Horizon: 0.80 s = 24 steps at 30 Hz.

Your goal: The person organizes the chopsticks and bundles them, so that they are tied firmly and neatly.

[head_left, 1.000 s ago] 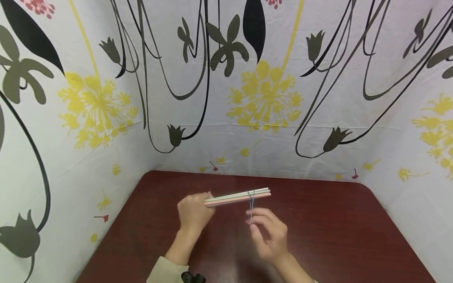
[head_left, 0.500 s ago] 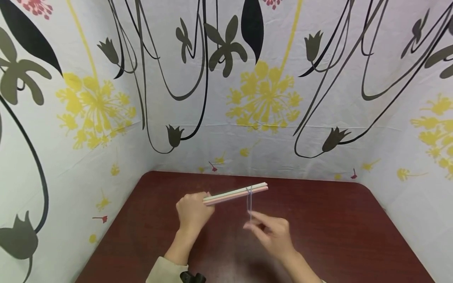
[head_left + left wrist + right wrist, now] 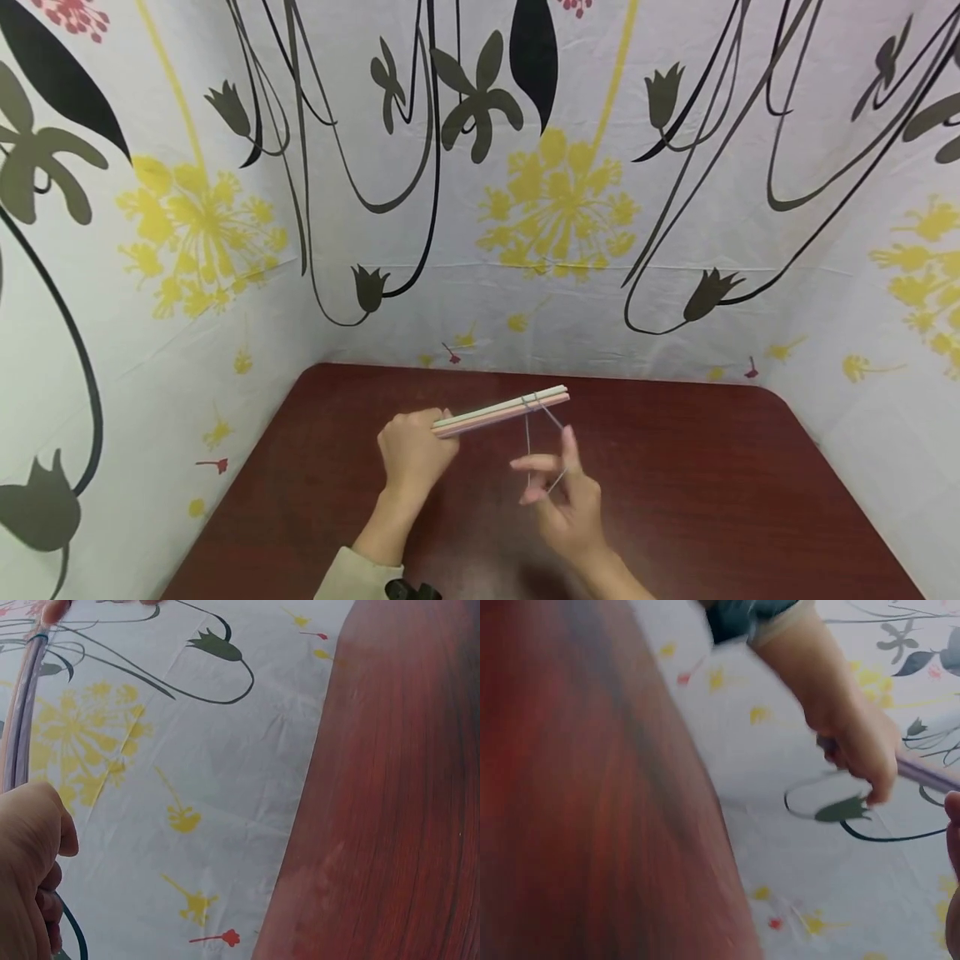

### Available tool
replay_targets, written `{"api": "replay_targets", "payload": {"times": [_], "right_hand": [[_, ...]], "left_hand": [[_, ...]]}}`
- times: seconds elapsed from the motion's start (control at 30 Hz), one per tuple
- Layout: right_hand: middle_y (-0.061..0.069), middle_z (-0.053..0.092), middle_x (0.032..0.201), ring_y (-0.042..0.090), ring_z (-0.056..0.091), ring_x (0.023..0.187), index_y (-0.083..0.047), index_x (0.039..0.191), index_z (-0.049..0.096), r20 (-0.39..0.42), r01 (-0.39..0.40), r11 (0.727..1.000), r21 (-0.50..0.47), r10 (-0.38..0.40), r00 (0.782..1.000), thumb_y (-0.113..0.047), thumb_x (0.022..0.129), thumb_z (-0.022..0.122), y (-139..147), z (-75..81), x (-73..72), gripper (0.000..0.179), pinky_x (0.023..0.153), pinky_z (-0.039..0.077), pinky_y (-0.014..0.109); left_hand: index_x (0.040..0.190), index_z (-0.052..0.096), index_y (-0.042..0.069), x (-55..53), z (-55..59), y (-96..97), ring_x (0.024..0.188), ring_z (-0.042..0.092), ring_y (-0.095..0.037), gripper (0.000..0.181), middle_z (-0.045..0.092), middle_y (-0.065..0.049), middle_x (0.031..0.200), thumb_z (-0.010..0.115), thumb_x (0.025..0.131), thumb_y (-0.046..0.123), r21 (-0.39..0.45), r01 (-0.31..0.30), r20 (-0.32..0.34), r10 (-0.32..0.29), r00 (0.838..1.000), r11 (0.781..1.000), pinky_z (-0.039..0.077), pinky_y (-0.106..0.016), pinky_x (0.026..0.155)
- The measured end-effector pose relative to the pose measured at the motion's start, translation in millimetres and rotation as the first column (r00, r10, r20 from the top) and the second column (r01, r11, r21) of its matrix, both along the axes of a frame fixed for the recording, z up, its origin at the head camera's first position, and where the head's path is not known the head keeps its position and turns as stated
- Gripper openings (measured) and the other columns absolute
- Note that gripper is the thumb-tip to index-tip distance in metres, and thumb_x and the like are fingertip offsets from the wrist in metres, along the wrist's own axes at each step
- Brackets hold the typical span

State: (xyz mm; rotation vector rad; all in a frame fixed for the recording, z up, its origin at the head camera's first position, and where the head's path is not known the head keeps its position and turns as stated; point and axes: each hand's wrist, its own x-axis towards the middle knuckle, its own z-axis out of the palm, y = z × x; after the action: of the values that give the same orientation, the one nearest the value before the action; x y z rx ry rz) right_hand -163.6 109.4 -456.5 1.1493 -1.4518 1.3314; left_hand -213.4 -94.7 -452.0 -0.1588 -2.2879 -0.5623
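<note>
pink and pale green sticks (image 3: pixel 487 415) were bundled in the left hand (image 3: pixel 417 454), which i saw wrapped round one end, holding them in the air over the dark red table (image 3: pixel 712 483). the free end pointed right and slightly away in the head view. near that end a thin bluish rubber band (image 3: pixel 551 417) looped round the bundle, and the rest was drawn out to the right hand (image 3: pixel 566 500). its fingers stood spread, with the band stretched across them into a wide loop. from where i sat the sticks looked light, stiff and smooth, so i judged they could slide against one another if the grip slackened; holding them all together at one end, as here, seemed sound. the band i took for soft and springy, apt to jump off a fingertip; it wanted parted fingers inside the loop and an even pull. paper or wood, i could not tell.
</note>
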Motion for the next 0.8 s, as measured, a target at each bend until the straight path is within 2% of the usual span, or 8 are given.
{"api": "replay_targets", "payload": {"times": [0.07, 0.17, 0.23, 0.33, 0.5, 0.6, 0.67, 0.8], "right_hand": [[0.014, 0.073, 0.097, 0.015, 0.064, 0.053, 0.002, 0.159, 0.010, 0.231, -0.087, 0.990, -0.110, 0.110, 0.967, -0.019, 0.104, 0.051, -0.8, -8.4, 5.6, 0.072, 0.053, 0.053, 0.024], [0.004, 0.075, 0.100, 0.015, 0.070, 0.057, -0.007, 0.162, 0.011, 0.480, -0.116, 0.959, -0.257, 0.231, 0.846, -0.022, 0.106, 0.044, -1.7, -9.7, 13.7, 0.066, 0.055, 0.055, 0.028], [0.001, 0.075, 0.097, 0.013, 0.072, 0.062, -0.010, 0.161, 0.019, 0.553, -0.130, 0.931, -0.341, 0.311, 0.773, -0.025, 0.107, 0.041, 0.3, -7.4, 15.1, 0.060, 0.056, 0.056, 0.026], [0.000, 0.076, 0.093, 0.011, 0.072, 0.065, -0.006, 0.155, 0.035, 0.536, -0.202, 0.877, -0.437, 0.433, 0.725, -0.025, 0.109, 0.038, 9.0, -5.6, 10.5, 0.050, 0.057, 0.054, 0.023], [-0.001, 0.075, 0.082, 0.013, 0.071, 0.062, 0.001, 0.141, 0.053, 0.483, -0.325, 0.812, -0.486, 0.559, 0.674, -0.030, 0.110, 0.038, 29.9, -7.0, -4.7, 0.047, 0.058, 0.057, 0.028], [-0.001, 0.072, 0.073, 0.014, 0.069, 0.057, 0.007, 0.136, 0.057, 0.503, -0.354, 0.817, -0.455, 0.564, 0.655, -0.034, 0.109, 0.039, 41.0, -7.5, -11.5, 0.052, 0.057, 0.057, 0.030], [-0.001, 0.070, 0.068, 0.014, 0.067, 0.055, 0.007, 0.130, 0.063, 0.528, -0.350, 0.840, -0.414, 0.535, 0.659, -0.037, 0.108, 0.042, 46.5, -5.4, -13.2, 0.053, 0.054, 0.056, 0.029], [-0.001, 0.067, 0.063, 0.012, 0.063, 0.051, 0.000, 0.108, 0.075, 0.629, -0.221, 0.946, -0.236, 0.323, 0.707, -0.019, 0.103, 0.058, 50.7, 7.1, -8.7, 0.026, 0.047, 0.052, 0.030]], "left_hand": [[0.049, 0.031, 0.022, -0.4, -0.1, 1.7, 0.042, 0.021, -0.015, 0.050, 0.018, 0.009, 0.049, 0.075, 0.072, 0.016, -0.012, -0.002, -0.019, 0.002, 1.000, 1.000, 0.019, -0.030, 0.038], [0.049, 0.032, 0.021, 0.3, 0.2, 2.3, 0.042, 0.019, -0.015, 0.049, 0.020, 0.008, 0.047, 0.075, 0.073, 0.018, -0.050, -0.023, -0.039, 0.021, 0.999, 0.998, 0.017, -0.029, 0.039], [0.048, 0.032, 0.021, 1.0, -0.2, 1.8, 0.042, 0.018, -0.014, 0.049, 0.020, 0.008, 0.047, 0.074, 0.073, 0.019, -0.081, -0.035, -0.078, 0.029, 0.997, 0.996, 0.015, -0.028, 0.039], [0.048, 0.030, 0.021, 1.4, -1.4, 0.7, 0.042, 0.014, -0.011, 0.048, 0.019, 0.008, 0.047, 0.070, 0.074, 0.019, -0.126, -0.040, -0.159, 0.020, 0.987, 0.991, 0.012, -0.026, 0.040], [0.048, 0.029, 0.022, 0.2, -1.8, -1.3, 0.043, 0.012, -0.009, 0.046, 0.022, 0.009, 0.045, 0.068, 0.072, 0.019, -0.163, -0.005, -0.271, -0.040, 0.962, 0.987, 0.011, -0.025, 0.040], [0.048, 0.029, 0.022, 0.2, -0.2, -2.3, 0.042, 0.014, -0.008, 0.045, 0.025, 0.008, 0.044, 0.067, 0.073, 0.020, -0.192, 0.022, -0.312, -0.082, 0.946, 0.981, 0.013, -0.024, 0.039], [0.049, 0.030, 0.022, 1.3, 1.4, -3.1, 0.043, 0.014, -0.008, 0.043, 0.025, 0.008, 0.044, 0.064, 0.075, 0.021, -0.215, 0.043, -0.324, -0.113, 0.939, 0.976, 0.014, -0.024, 0.040], [0.049, 0.031, 0.020, 4.3, 5.3, -4.2, 0.044, 0.015, -0.008, 0.041, 0.025, 0.008, 0.046, 0.058, 0.080, 0.022, -0.248, 0.076, -0.323, -0.156, 0.933, 0.966, 0.016, -0.024, 0.041]]}}
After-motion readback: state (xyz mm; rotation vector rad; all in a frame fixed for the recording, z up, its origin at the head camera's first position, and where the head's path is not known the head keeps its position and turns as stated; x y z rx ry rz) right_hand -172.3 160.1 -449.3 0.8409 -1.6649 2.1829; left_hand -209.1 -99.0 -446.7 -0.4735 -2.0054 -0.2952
